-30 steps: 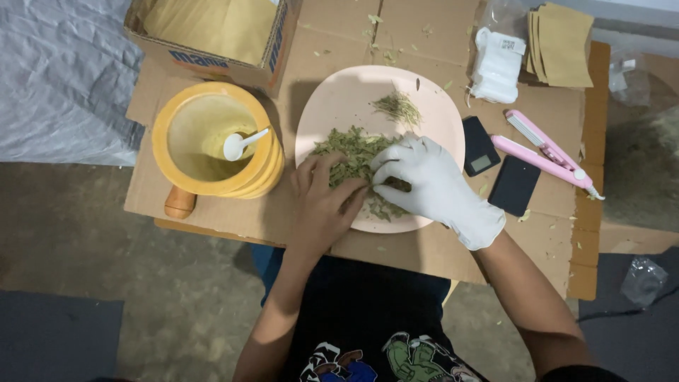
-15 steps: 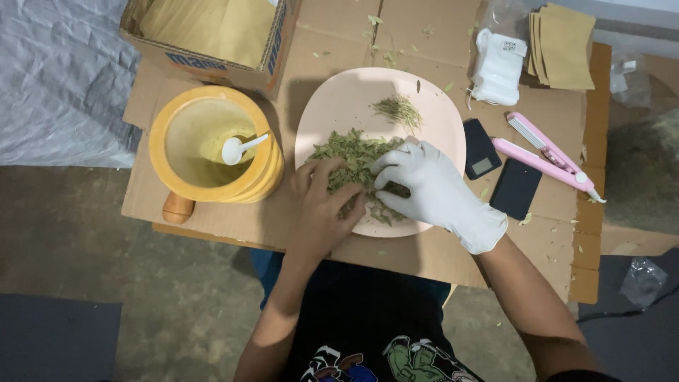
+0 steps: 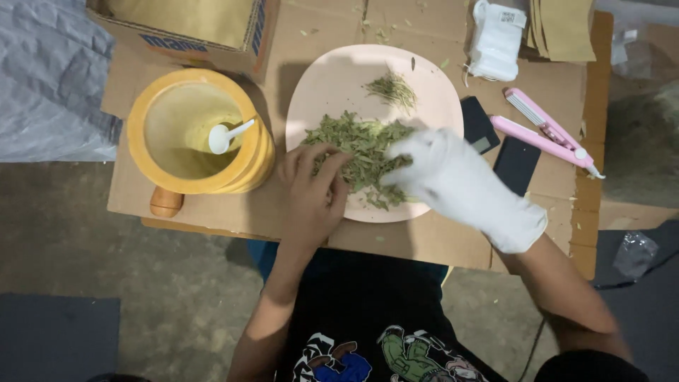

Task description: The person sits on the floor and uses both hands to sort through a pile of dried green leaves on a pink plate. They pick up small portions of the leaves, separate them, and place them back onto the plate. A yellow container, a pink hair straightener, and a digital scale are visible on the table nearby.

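Compared w/ 0.5 s ago, my gloved right hand (image 3: 453, 180) lifts off the dried herb pile (image 3: 361, 152), fingers loose. Bare left hand (image 3: 315, 187) pinches herbs on the pink plate (image 3: 332, 78); sorting step, I think, next needs gentle pick.

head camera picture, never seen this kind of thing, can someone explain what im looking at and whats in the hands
There is no machine here: the picture comes from a camera worn on a person's head, looking straight down at their own two hands and a cardboard-covered table.

The left hand is bare; its fingers press into a pile of dried green leaves on a pale pink plate. The right hand wears a white glove and rests on the same pile; it is blurred, so its exact grip cannot be told. A smaller tuft of leaves lies apart, further up the plate.

Beside the plate stands a yellow bowl with a white spoon in it. On the other side lie a pink clamp-like tool, two dark flat cards and a white packet.
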